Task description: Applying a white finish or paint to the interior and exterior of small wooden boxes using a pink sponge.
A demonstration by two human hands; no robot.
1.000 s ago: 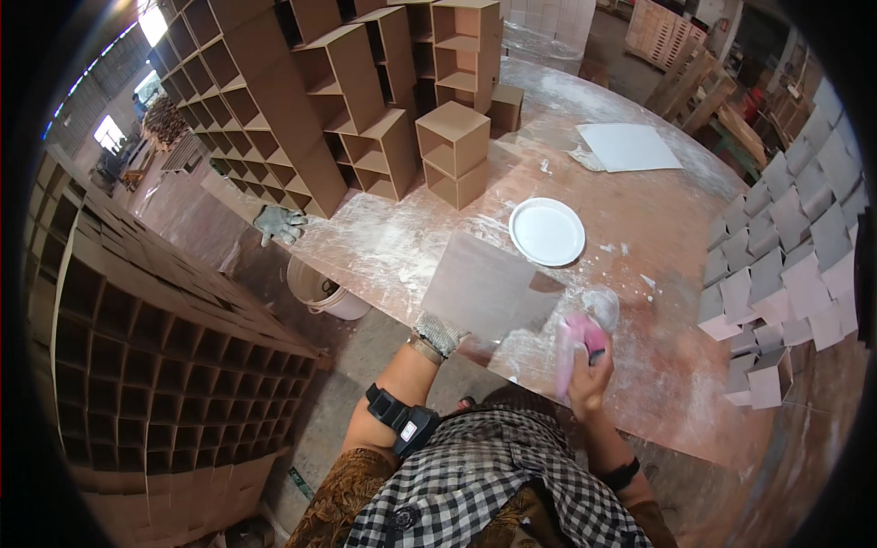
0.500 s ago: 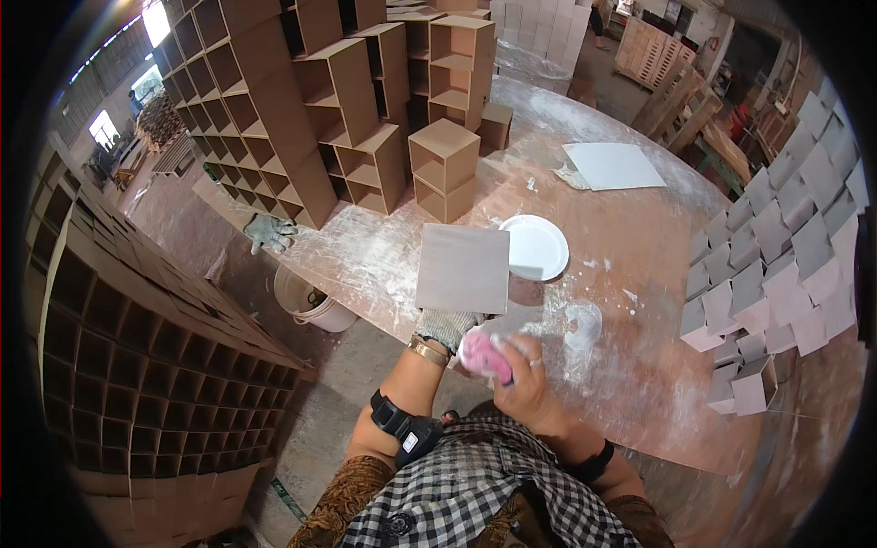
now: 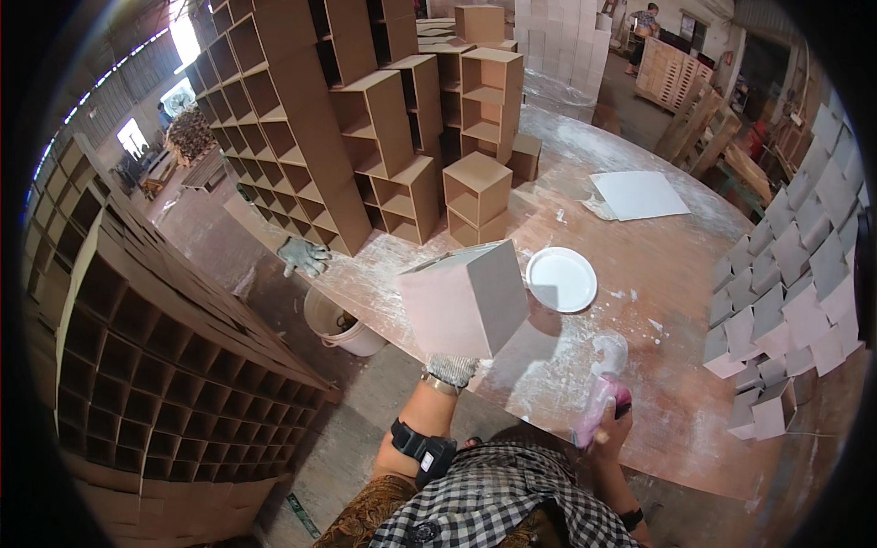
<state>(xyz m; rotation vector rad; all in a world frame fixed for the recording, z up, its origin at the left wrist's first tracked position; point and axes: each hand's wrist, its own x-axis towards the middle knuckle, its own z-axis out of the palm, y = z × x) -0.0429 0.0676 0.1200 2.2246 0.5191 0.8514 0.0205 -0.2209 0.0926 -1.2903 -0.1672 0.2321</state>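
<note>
- The left hand (image 3: 452,368), in a grey glove, is closed on the lower edge of a box (image 3: 464,298) and holds it up, tilted, above the near edge of the table (image 3: 676,274).
- The box shows a pale side toward the camera and a grey side to the right; it is clear of the tabletop.
- The right hand (image 3: 610,429) is wrapped around a pink sponge (image 3: 603,400), blurred, resting on or just above the dusty table right of the box.
- A white plate (image 3: 562,279) lies on the table just behind the box.
- A white sheet (image 3: 638,194) lies farther back.
- 1 spare glove (image 3: 303,257) lies at the table's left edge, with a bucket (image 3: 340,323) on the floor below it.
</note>
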